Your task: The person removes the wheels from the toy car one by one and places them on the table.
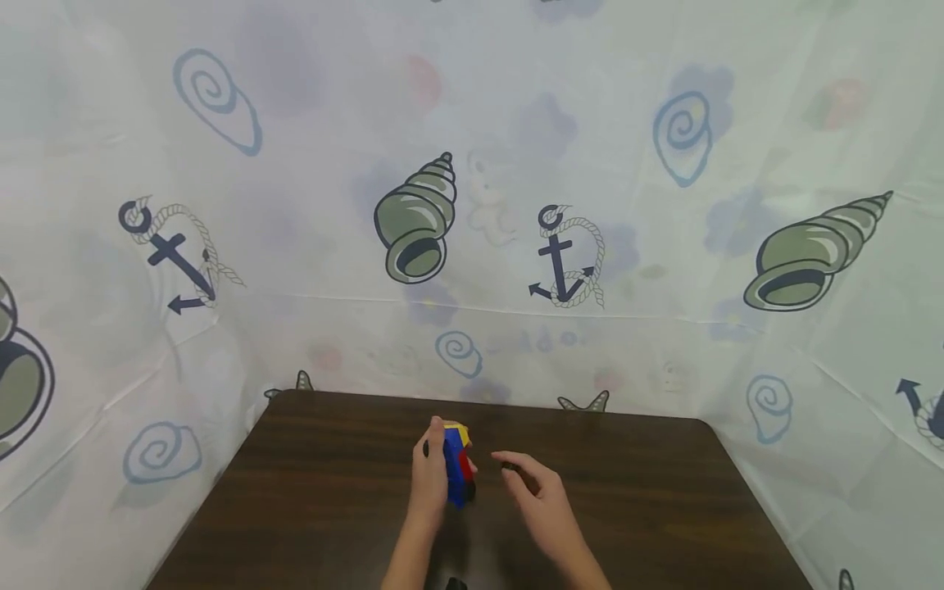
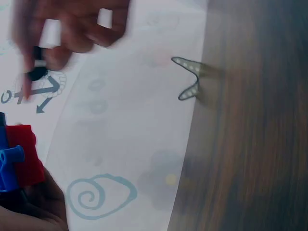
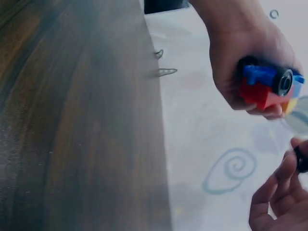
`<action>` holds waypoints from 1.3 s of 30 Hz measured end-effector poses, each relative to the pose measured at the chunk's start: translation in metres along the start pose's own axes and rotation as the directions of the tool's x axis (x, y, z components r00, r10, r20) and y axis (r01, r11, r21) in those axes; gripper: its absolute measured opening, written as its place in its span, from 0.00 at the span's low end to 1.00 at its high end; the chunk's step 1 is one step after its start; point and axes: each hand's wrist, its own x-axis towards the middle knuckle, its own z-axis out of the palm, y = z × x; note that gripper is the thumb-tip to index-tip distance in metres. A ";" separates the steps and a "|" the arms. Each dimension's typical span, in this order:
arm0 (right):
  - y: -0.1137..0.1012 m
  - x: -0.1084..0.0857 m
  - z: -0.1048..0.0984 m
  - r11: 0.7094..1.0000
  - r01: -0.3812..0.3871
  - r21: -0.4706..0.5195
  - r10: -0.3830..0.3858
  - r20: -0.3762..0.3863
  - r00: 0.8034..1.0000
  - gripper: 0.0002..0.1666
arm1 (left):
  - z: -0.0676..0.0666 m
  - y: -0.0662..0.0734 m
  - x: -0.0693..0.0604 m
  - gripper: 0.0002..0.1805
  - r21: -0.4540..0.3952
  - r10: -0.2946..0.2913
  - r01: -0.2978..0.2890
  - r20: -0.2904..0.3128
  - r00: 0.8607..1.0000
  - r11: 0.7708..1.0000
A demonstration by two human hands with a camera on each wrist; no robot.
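Note:
My left hand (image 1: 428, 479) grips a toy vehicle of blue, red and yellow blocks (image 1: 456, 467), tilted on end above the table. In the right wrist view a black wheel (image 3: 283, 82) sits on the toy's blue part, its red block below. A bare blue peg (image 2: 13, 154) sticks out from the toy in the left wrist view. My right hand (image 1: 542, 501), just right of the toy and apart from it, pinches a small round black piece that looks like a wheel (image 3: 302, 160) between thumb and fingers.
Both hands are over a dark brown wooden table (image 1: 634, 508). A small black object (image 1: 456, 583) shows at the bottom edge of the head view, mostly cut off. A white curtain (image 1: 487, 344) printed with shells and anchors hangs behind the table and along its sides.

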 end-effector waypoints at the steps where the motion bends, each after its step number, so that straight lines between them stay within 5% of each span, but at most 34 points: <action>1: 0.004 0.002 -0.002 0.999 -0.025 0.037 0.025 -0.001 1.000 0.15 | -0.001 0.000 0.000 0.41 -0.034 -0.035 0.034 -0.020 0.999 0.999; 3: 0.013 0.006 -0.006 0.983 -0.105 0.150 0.102 0.028 0.994 0.17 | -0.002 0.001 0.001 0.43 -0.072 -0.083 0.080 -0.039 0.996 0.994; 5: 0.021 0.010 -0.010 0.934 -0.211 0.288 0.196 0.078 0.977 0.22 | -0.004 0.002 0.002 0.42 -0.072 -0.108 0.106 -0.030 0.994 0.992; 7: 0.028 0.014 -0.015 0.864 -0.299 0.406 0.275 0.116 0.954 0.25 | -0.006 0.002 0.002 0.41 -0.057 -0.118 0.119 0.021 0.993 0.991; 9: 0.036 0.017 -0.020 0.826 -0.327 0.458 0.307 0.121 0.944 0.26 | -0.007 0.002 0.002 0.39 -0.050 -0.114 0.120 0.102 0.988 0.992; 14: 0.048 0.024 -0.032 0.875 -0.284 0.391 0.295 0.033 0.955 0.25 | -0.011 0.002 0.000 0.36 0.022 -0.094 0.091 0.283 0.954 0.996; 19: 0.055 0.033 -0.046 0.926 -0.255 0.278 0.276 -0.036 0.961 0.30 | -0.011 0.001 0.000 0.37 0.161 -0.090 0.035 0.346 0.934 0.986; 23: 0.066 0.043 -0.056 0.951 -0.237 0.197 0.261 -0.107 0.959 0.23 | -0.010 -0.002 0.000 0.34 0.226 -0.079 -0.014 0.396 0.915 0.974; 26: 0.077 0.051 -0.063 0.959 -0.240 0.153 0.265 -0.168 0.950 0.20 | -0.009 -0.004 -0.002 0.35 0.248 -0.079 -0.031 0.421 0.904 0.968; 32: 0.099 0.071 -0.077 0.953 -0.297 0.064 0.304 -0.185 0.934 0.19 | -0.006 -0.004 -0.006 0.36 0.310 -0.090 -0.047 0.410 0.908 0.949; 39: 0.117 0.084 -0.091 0.930 -0.368 -0.020 0.359 -0.180 0.916 0.21 | -0.003 0.000 -0.010 0.30 0.355 -0.104 -0.086 0.483 0.869 0.931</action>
